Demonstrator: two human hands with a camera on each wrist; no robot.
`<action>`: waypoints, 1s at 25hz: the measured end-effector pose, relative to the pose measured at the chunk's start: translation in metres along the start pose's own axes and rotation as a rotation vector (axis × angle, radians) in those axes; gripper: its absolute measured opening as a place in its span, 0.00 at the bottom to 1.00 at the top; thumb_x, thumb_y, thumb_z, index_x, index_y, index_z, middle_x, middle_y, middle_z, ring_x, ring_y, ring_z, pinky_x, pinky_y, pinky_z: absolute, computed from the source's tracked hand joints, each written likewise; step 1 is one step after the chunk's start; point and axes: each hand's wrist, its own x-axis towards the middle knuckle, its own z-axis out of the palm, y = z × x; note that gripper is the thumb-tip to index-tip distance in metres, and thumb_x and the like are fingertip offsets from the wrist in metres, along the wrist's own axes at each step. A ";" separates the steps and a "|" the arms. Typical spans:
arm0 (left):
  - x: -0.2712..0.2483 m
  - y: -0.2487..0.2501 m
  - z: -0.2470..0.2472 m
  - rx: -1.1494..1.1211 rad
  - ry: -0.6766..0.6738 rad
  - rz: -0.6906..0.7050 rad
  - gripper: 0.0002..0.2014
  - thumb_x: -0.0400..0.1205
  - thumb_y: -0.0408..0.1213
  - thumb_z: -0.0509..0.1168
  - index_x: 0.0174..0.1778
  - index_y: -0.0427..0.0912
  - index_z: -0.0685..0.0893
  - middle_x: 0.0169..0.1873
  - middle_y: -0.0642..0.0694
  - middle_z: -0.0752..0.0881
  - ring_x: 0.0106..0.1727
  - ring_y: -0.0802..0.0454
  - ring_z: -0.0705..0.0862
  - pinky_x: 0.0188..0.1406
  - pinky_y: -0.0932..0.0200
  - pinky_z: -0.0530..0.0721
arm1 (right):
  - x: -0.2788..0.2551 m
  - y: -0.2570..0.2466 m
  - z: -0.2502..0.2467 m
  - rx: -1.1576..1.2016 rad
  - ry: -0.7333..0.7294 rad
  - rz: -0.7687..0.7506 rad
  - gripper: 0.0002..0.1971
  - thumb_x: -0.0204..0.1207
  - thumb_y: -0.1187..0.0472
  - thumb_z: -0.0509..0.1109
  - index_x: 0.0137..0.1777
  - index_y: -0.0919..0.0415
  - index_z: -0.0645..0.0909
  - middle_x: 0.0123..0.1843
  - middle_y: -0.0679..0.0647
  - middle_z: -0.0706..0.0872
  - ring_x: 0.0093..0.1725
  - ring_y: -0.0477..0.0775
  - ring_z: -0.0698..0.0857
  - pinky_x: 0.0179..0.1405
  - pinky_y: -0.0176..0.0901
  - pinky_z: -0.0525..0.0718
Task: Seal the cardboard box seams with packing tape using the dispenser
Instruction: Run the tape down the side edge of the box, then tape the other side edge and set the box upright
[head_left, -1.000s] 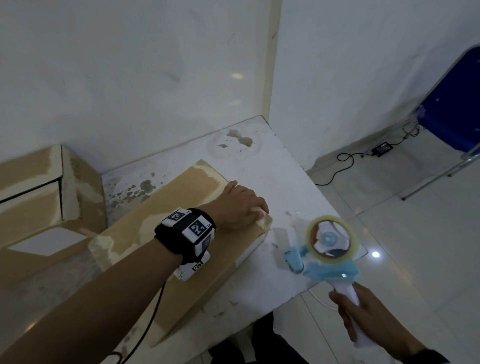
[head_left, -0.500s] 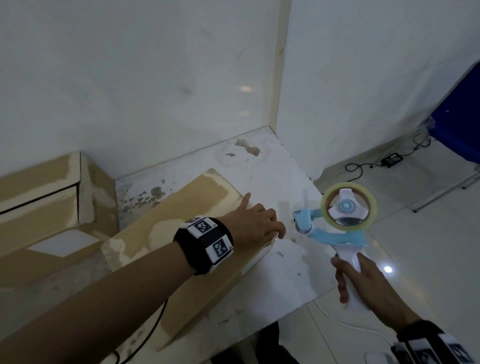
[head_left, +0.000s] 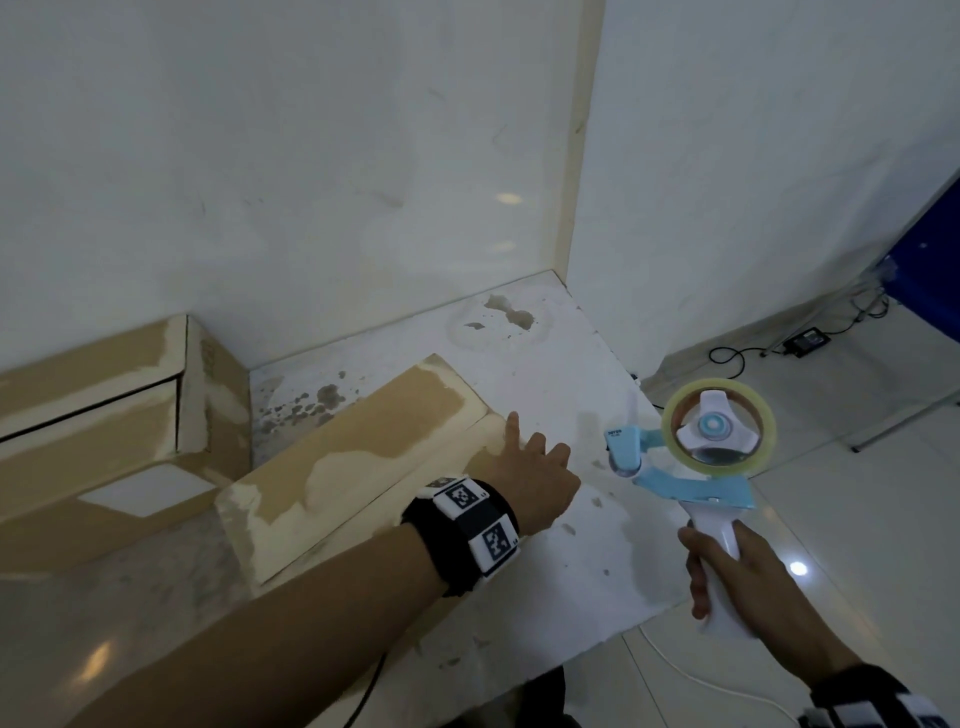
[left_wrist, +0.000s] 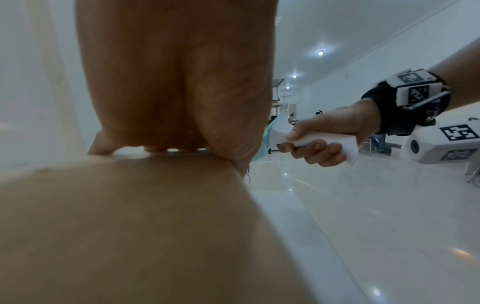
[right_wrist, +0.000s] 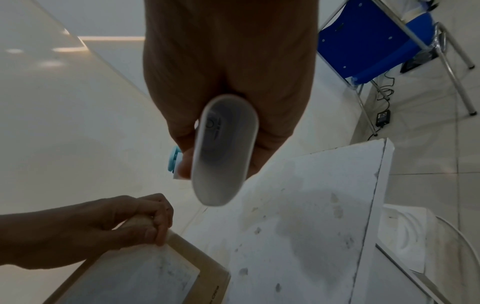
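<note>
A long flat cardboard box lies on the white table. My left hand holds its right end, fingers curled over the top edge, as the right wrist view shows for the left hand on the box. My right hand grips the white handle of the blue tape dispenser, held upright just right of the box end with a small gap between. Its clear tape roll sits on top, and the cutter head points at my left hand. The left wrist view shows the right hand round the handle.
A bigger cardboard box stands at the left against the wall. The wall corner is close behind the table. The table's right edge drops to tiled floor with a blue chair, a cable and an adapter.
My right hand has raised the dispenser from low at the right to level with my left hand, closer to the box end. The left hand stays on that end.
</note>
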 end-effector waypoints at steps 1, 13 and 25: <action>0.001 0.001 0.000 -0.018 0.003 -0.008 0.10 0.83 0.41 0.60 0.59 0.49 0.81 0.61 0.41 0.76 0.65 0.33 0.73 0.71 0.16 0.46 | 0.001 0.001 0.000 0.001 0.001 0.000 0.17 0.83 0.61 0.65 0.34 0.71 0.78 0.28 0.75 0.82 0.23 0.63 0.82 0.28 0.50 0.84; -0.034 0.008 0.011 -0.011 0.059 -0.008 0.20 0.84 0.50 0.55 0.71 0.50 0.74 0.73 0.42 0.73 0.81 0.36 0.58 0.76 0.25 0.41 | 0.012 -0.053 0.027 0.058 0.009 -0.147 0.14 0.87 0.54 0.56 0.48 0.60 0.81 0.25 0.58 0.80 0.25 0.61 0.79 0.28 0.50 0.79; -0.124 -0.002 0.004 -0.730 0.519 -0.265 0.25 0.82 0.58 0.50 0.71 0.51 0.76 0.73 0.51 0.77 0.76 0.53 0.70 0.79 0.44 0.61 | 0.014 -0.147 0.099 0.104 -0.314 -0.431 0.22 0.78 0.44 0.54 0.52 0.65 0.75 0.34 0.54 0.82 0.27 0.48 0.81 0.25 0.40 0.80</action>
